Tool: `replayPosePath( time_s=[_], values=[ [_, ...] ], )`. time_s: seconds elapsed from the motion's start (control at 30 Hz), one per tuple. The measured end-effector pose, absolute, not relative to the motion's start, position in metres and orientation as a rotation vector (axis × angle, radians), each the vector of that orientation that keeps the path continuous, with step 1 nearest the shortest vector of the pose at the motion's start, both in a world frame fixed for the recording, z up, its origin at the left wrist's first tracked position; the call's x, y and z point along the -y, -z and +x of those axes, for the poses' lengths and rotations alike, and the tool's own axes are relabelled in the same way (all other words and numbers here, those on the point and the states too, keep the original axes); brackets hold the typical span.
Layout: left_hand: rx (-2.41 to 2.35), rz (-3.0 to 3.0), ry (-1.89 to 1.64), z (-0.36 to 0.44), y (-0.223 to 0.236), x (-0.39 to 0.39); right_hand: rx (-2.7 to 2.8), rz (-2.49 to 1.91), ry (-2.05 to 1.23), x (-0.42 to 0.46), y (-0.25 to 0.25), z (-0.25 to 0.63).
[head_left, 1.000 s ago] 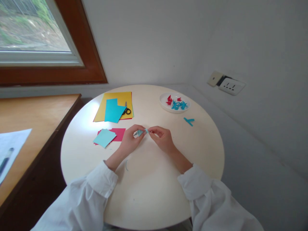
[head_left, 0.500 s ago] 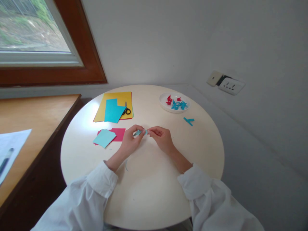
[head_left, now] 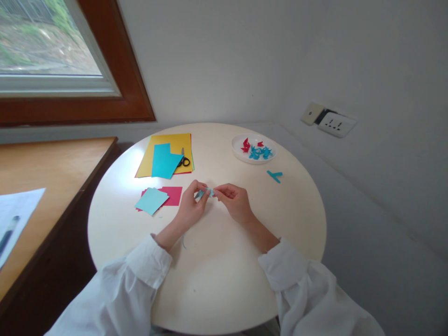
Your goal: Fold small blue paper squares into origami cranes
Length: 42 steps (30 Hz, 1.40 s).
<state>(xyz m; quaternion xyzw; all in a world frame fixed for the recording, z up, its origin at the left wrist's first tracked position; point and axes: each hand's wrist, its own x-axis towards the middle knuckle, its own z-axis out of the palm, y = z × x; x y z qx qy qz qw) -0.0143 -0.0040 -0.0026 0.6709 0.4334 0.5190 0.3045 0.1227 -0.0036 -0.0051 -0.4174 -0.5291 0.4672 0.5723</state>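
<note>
My left hand (head_left: 191, 205) and my right hand (head_left: 234, 199) meet over the middle of the round cream table (head_left: 210, 280). Both pinch one small folded piece of light blue paper (head_left: 206, 192) between fingertips, just above the tabletop. To the left of my hands lie a light blue paper square (head_left: 151, 200) and a red sheet (head_left: 171, 195) partly under it. White sleeves cover both forearms.
At the back left lie yellow sheets (head_left: 168, 148) with a blue sheet (head_left: 164, 161) and black-handled scissors (head_left: 183, 160) on them. A white plate (head_left: 254, 150) holds several small red and blue folded pieces; a blue scrap (head_left: 275, 176) lies near it. A wooden ledge (head_left: 42, 177) stands left, wall sockets (head_left: 336, 124) right.
My hands have drawn slightly closer together on the small blue piece, fingers shifting on it. Nothing else has moved.
</note>
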Motion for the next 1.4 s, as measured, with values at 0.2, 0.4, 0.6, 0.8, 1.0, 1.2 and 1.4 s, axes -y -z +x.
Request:
replayPosePath(
  time_s=[0.2, 0.4, 0.6, 0.8, 1.0, 1.2, 1.4],
  values=[
    [-1.201, 1.846, -1.364, -0.015, 0.003, 0.005, 1.264, -0.993, -1.06, 0.004, 0.006, 0.122],
    [-1.226, 1.869, -1.338, -0.014, 0.002, 0.005, 1.315, -0.995, -0.996, 0.004, 0.011, 0.123],
    [-1.265, 1.878, -1.304, -0.014, 0.001, 0.004, 1.358, -0.993, -0.95, 0.003, 0.014, 0.124],
    [-1.274, 1.845, -1.277, -0.015, -0.001, 0.005, 1.407, -1.016, -0.885, 0.004, 0.015, 0.125],
    [-1.247, 1.817, -1.309, -0.016, -0.001, 0.005, 1.453, -1.018, -0.834, 0.003, 0.018, 0.125],
    [-1.216, 1.766, -1.364, -0.015, 0.001, 0.003, 1.39, -0.974, -0.867, 0.003, 0.021, 0.123],
    [-1.211, 1.733, -1.389, -0.014, -0.001, 0.004, 1.361, -0.974, -0.905, 0.003, 0.021, 0.122]
  ],
)
